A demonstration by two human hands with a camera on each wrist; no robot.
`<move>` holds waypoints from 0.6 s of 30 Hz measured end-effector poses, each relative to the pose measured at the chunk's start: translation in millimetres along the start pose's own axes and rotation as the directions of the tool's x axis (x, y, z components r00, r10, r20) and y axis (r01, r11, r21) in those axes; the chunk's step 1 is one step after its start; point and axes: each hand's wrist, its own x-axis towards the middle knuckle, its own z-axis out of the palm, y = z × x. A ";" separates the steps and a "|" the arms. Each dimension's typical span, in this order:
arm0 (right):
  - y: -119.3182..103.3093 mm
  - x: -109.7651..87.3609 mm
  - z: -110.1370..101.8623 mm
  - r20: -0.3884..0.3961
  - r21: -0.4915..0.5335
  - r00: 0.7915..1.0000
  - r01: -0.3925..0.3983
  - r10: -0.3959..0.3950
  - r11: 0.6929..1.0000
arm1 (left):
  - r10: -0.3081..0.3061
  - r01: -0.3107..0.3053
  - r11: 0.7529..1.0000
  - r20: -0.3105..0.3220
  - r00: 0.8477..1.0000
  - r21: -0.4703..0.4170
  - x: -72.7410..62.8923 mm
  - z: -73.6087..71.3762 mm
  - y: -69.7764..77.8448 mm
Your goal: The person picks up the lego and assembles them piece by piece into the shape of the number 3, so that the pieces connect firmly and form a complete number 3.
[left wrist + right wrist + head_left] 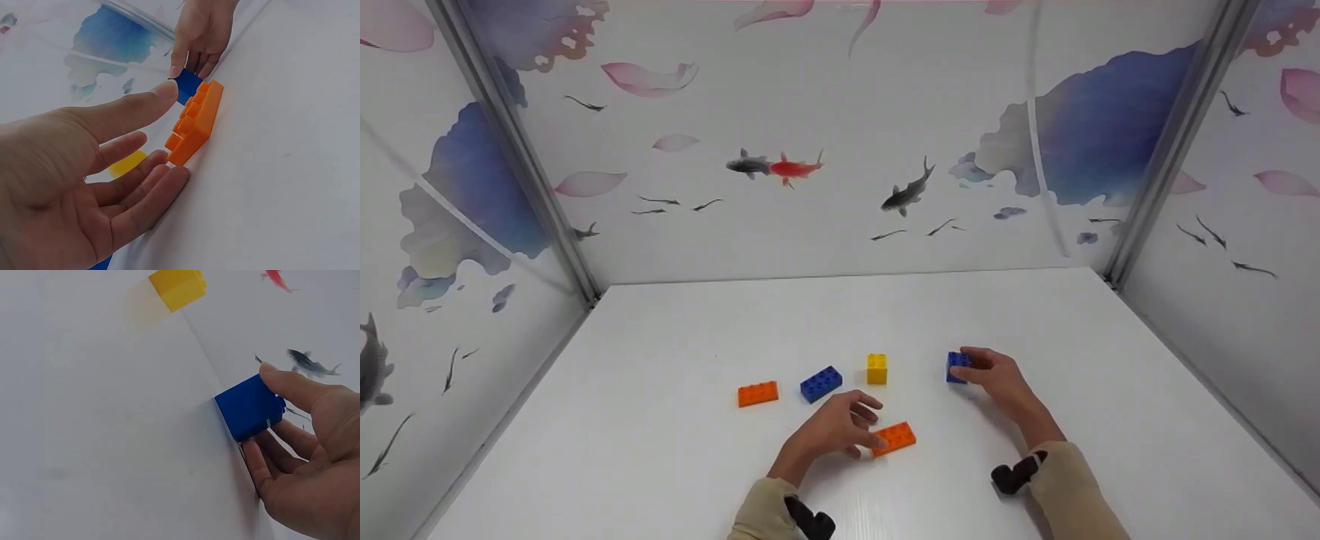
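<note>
An orange building brick [897, 437] lies on the white table by my left hand [834, 427]. The left thumb reaches over the brick's near left end, while the other fingers are spread apart from the thumb; in the left wrist view the orange brick [196, 124] is beside the fingertips, not pinched. Farther right, my right hand [1001, 381] grips a blue brick [955, 363] standing on the table. In the right wrist view the thumb presses one side of this blue brick [247, 408] and the fingers lie at the opposite side.
A small yellow brick [877, 369] stands between the hands, farther back. To its left lie another blue brick [821, 384] and a flat orange brick [757, 394]. Printed wall panels [825, 240] enclose the white table [660, 465] at the back and sides.
</note>
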 end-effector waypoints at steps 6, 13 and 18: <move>0.7 0.9 1.0 -0.024 -0.006 1.000 0.004 -0.005 1.000 | 0.024 -0.023 0.993 -0.014 1.000 0.117 1.3 4.3 0.6; -0.9 1.2 2.4 -0.027 -0.023 1.000 -0.007 0.007 1.000 | 0.034 -0.031 0.988 -0.018 0.999 0.152 3.5 3.6 -0.5; -3.3 1.3 3.2 -0.025 -0.021 1.000 -0.014 0.013 1.000 | 0.022 -0.019 0.990 -0.018 1.000 0.140 3.1 3.2 -1.1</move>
